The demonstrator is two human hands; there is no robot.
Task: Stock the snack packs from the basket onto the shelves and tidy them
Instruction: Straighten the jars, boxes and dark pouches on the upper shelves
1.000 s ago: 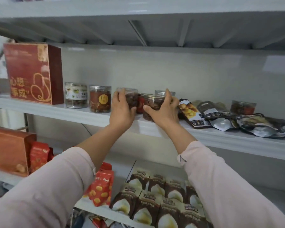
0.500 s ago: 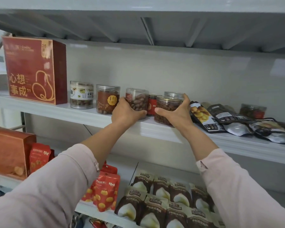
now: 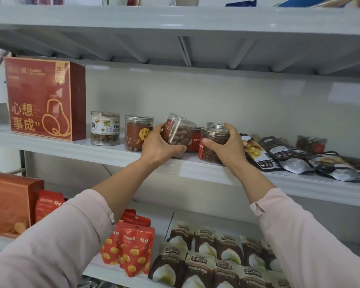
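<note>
On the middle shelf (image 3: 195, 169), my left hand (image 3: 157, 145) grips a clear jar of nuts (image 3: 179, 135) and holds it tilted to the right, its base lifted off the shelf. My right hand (image 3: 227, 147) is wrapped round a second clear jar with a red label (image 3: 213, 142), which stands upright near the shelf's front edge. Behind these two stand a red-labelled jar (image 3: 194, 140) and a silver-lidded jar (image 3: 215, 125), both mostly hidden. Dark snack pouches (image 3: 279, 150) lie flat to the right of my right hand.
Two more jars (image 3: 105, 130) (image 3: 137, 135) and a tall red gift box (image 3: 44, 98) stand to the left. Another jar (image 3: 311, 143) sits far right behind the pouches. The lower shelf holds red packs (image 3: 133, 248), brown packs (image 3: 214, 256) and an orange box (image 3: 8, 202).
My left hand has lifted and tipped the nut jar to the right; earlier it stood upright. My right hand has kept its hold on the red-label jar. The camera has moved closer.
</note>
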